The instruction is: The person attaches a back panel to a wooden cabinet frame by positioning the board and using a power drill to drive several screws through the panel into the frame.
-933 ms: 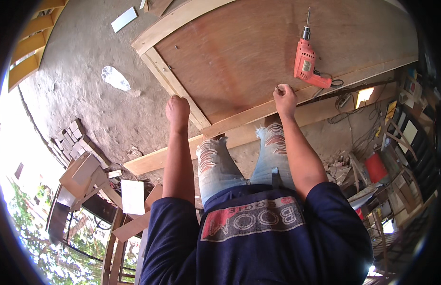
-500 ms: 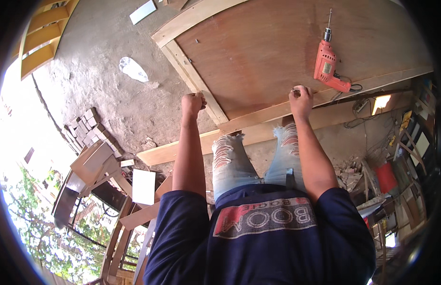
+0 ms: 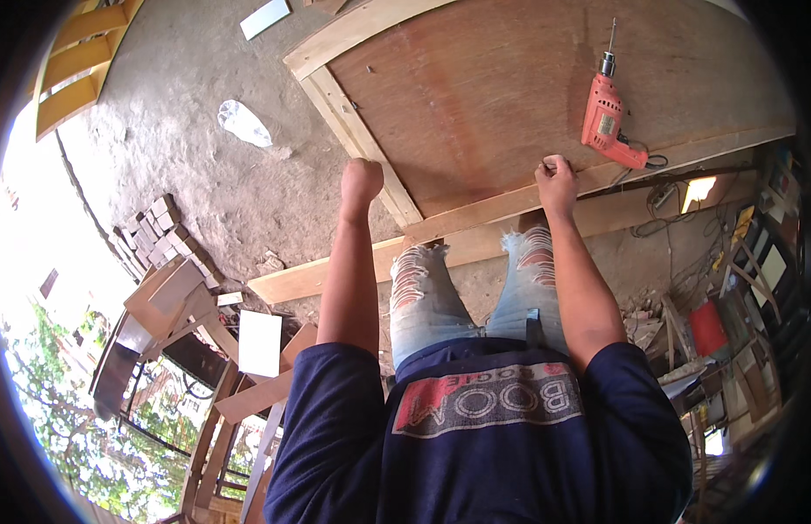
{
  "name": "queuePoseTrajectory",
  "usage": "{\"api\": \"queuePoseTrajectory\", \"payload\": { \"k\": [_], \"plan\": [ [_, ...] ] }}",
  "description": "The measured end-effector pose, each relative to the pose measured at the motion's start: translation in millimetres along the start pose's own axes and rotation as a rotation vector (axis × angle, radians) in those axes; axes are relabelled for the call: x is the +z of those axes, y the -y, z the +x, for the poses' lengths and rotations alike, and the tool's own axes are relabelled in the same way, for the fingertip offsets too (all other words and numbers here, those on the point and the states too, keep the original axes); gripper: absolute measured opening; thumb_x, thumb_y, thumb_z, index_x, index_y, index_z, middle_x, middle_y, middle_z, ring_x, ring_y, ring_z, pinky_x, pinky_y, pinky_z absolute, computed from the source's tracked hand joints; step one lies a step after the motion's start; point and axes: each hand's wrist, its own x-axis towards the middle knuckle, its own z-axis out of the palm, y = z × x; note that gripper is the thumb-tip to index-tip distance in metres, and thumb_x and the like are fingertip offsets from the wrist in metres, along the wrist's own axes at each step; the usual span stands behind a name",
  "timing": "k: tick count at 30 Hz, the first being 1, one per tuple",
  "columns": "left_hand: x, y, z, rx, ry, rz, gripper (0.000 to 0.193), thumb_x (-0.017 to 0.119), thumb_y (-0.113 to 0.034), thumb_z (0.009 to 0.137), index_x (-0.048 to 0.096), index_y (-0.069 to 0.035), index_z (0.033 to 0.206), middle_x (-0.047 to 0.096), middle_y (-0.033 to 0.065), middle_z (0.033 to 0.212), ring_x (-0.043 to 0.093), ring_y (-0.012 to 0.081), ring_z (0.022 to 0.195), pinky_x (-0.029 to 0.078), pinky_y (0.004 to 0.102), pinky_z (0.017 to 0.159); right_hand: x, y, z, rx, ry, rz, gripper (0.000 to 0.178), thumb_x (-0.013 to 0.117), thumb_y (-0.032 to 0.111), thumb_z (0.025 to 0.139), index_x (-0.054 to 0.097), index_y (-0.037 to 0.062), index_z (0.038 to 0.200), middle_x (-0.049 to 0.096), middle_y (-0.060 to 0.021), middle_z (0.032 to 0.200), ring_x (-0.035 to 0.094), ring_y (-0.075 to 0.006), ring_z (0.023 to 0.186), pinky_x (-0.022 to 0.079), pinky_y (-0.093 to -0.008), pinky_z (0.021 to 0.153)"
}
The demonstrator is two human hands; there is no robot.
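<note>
A wooden panel [image 3: 475,105] with pale plank edging lies in front of my knees. My left hand [image 3: 362,182] is closed in a fist beside the short left plank [image 3: 357,122] of the edging; whatever it may hold is hidden. Over the panel's near edge, my right hand [image 3: 557,182] is pinched, thumb against fingers, on something too small to name. A red corded drill [image 3: 604,122] with a long bit rests on the panel to the right of that hand, its bit pointing away from me. Small dark bits, perhaps screws [image 3: 369,69], lie on the panel's left part.
Below the panel a long loose board [image 3: 327,272] runs across the ground by my legs. A crumpled clear plastic piece [image 3: 244,123] lies on the dirt at left. Stacked blocks [image 3: 156,231] and leaning wood offcuts [image 3: 174,293] stand farther left. Cables and scrap crowd the right side.
My left hand has moved slightly up and right, turning so its back faces up. The right hand has shifted a little to the right and still pinches. The drill stays put on the panel.
</note>
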Motion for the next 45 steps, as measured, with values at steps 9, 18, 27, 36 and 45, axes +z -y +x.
{"api": "queuePoseTrajectory", "payload": {
  "k": [9, 18, 27, 36, 45],
  "plan": [
    [2.1, -0.4, -24.6, -0.498, 0.239, -1.129, 0.033, 0.064, -0.031, 0.104, 0.073, 0.000, 0.097, 0.070, 0.0124, 0.074, 0.072, 0.0293, 0.065, 0.062, 0.0428, 0.065, 1.0, -0.8, -7.3, -0.029, -0.060, -0.076, 0.025, 0.080, 0.014, 0.083, 0.070, 0.0094, 0.106, 0.073, -0.0111, 0.100, 0.070, -0.0334, 0.098, 0.058, -0.0465, 0.084],
    [10.0, 1.0, -8.4, 0.055, -0.027, 0.100, 0.037, 0.062, -0.031, 0.103, 0.075, 0.003, 0.100, 0.077, 0.0219, 0.090, 0.074, 0.0350, 0.078, 0.062, 0.0456, 0.074, -14.6, 2.4, -5.9, -0.037, -0.076, -0.027, 0.032, 0.082, 0.013, 0.084, 0.069, 0.0075, 0.113, 0.072, -0.0127, 0.104, 0.070, -0.0315, 0.099, 0.058, -0.0452, 0.087],
    [-2.4, -58.7, -35.0, -0.037, 0.250, -0.817, 0.031, 0.060, -0.026, 0.107, 0.073, 0.002, 0.109, 0.069, 0.0052, 0.085, 0.065, 0.0122, 0.075, 0.057, 0.0309, 0.069, -16.5, -32.0, -16.3, 0.011, -0.070, -0.089, 0.029, 0.074, 0.004, 0.083, 0.069, 0.0076, 0.111, 0.073, -0.0136, 0.101, 0.072, -0.0333, 0.096, 0.059, -0.0435, 0.084],
    [-18.7, -79.6, -9.0, 0.080, -0.316, -0.584, 0.029, 0.080, -0.023, 0.091, 0.067, -0.002, 0.106, 0.068, 0.0221, 0.101, 0.072, 0.0392, 0.098, 0.057, 0.0463, 0.084, -8.7, -24.9, -14.2, 0.068, -0.104, -0.048, 0.032, 0.077, 0.005, 0.080, 0.067, 0.0077, 0.109, 0.070, -0.0140, 0.106, 0.071, -0.0334, 0.095, 0.058, -0.0456, 0.083],
    [-67.9, -60.1, 52.0, 0.035, -0.519, -0.464, 0.042, 0.086, -0.029, 0.088, 0.064, -0.001, 0.110, 0.064, 0.0169, 0.101, 0.067, 0.0375, 0.095, 0.055, 0.0457, 0.085, 2.0, -33.2, -11.9, 0.109, -0.076, -0.024, 0.027, 0.075, 0.006, 0.082, 0.067, 0.0099, 0.107, 0.073, -0.0099, 0.095, 0.073, -0.0281, 0.086, 0.059, -0.0426, 0.079]
  ]
}}
